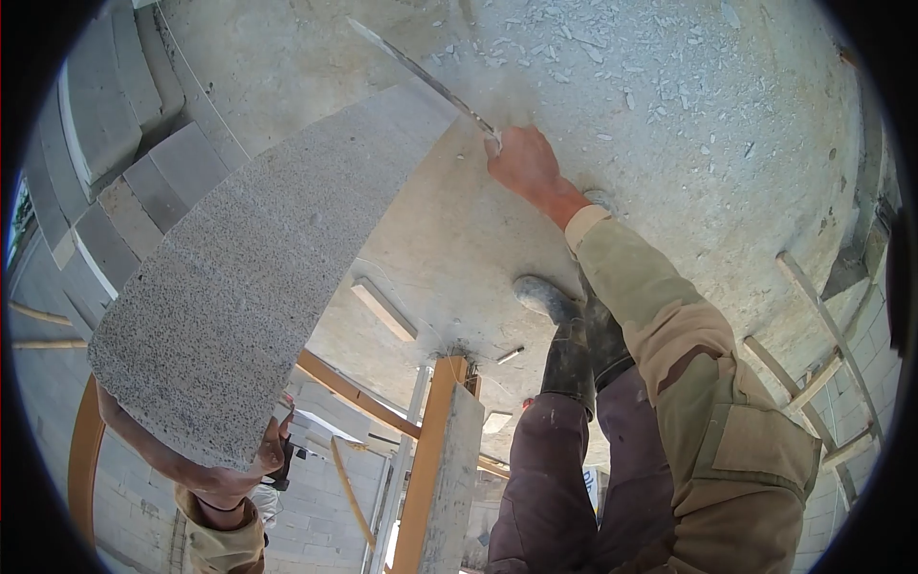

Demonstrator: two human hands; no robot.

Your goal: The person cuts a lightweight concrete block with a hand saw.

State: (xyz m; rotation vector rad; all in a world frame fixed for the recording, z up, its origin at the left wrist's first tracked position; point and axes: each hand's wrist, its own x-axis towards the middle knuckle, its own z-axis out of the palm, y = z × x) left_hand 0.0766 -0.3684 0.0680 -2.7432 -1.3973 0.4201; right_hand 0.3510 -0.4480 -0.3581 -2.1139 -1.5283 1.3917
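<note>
1. Holding a speckled granite slab (239,277) tilted above the concrete floor (669,143). The left hand (253,469) has its fingers clamped under the slab's lower corner.
2. The right hand (521,161) is closed tight on the end of a long thin metal blade (421,77), which runs past the slab's top corner. Can't tell if they touch.
3. Looks early to me: no cut or mark on the slab face, and it isn't set down. Pale chips (574,48) litter the floor.
</note>
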